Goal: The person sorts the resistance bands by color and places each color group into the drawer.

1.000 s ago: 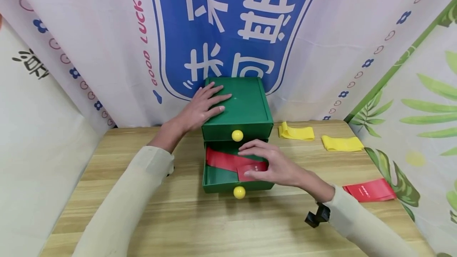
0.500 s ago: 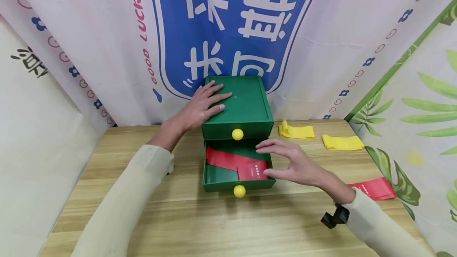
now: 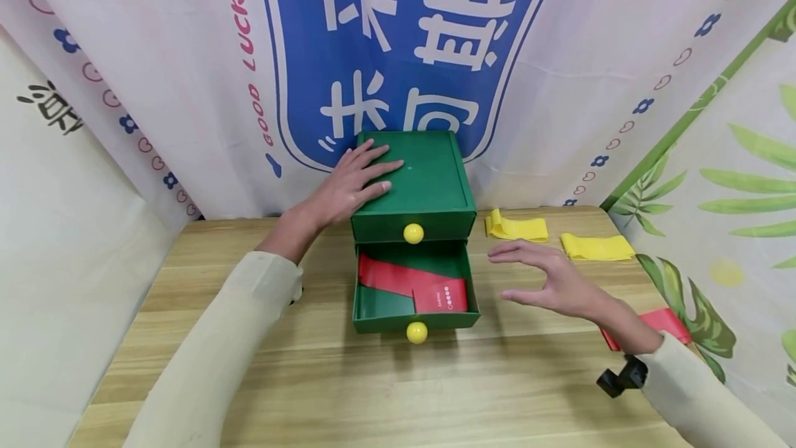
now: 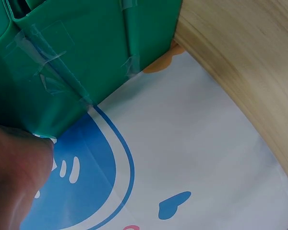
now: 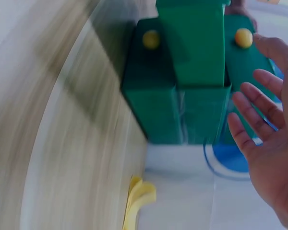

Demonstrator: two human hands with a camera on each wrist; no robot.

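Observation:
My left hand (image 3: 349,189) rests flat on the top of a green drawer cabinet (image 3: 425,168), fingers spread. Below the top drawer, with its yellow ball knob (image 3: 413,233), the middle drawer (image 3: 379,325) is pulled out. Inside it lies a flat red resistance band (image 3: 394,278), its printed end at the right. My right hand (image 3: 556,282) hovers over the table to the right of this drawer, thumb and fingers apart, holding nothing. In the right wrist view the same open palm (image 5: 273,153) shows beside the cabinet. Taped seams mark the cabinet's side (image 4: 96,52) in the left wrist view.
Two yellow bands (image 3: 517,228) (image 3: 597,247) lie at the table's back right. Another red band (image 3: 665,323), partly hidden by the right forearm, lies near the right edge. A printed curtain (image 3: 535,109) hangs close behind the cabinet.
My right hand has drawn back to the right, out from over the pulled-out drawer, leaving the red resistance band inside uncovered. The left hand has stayed on the cabinet top.

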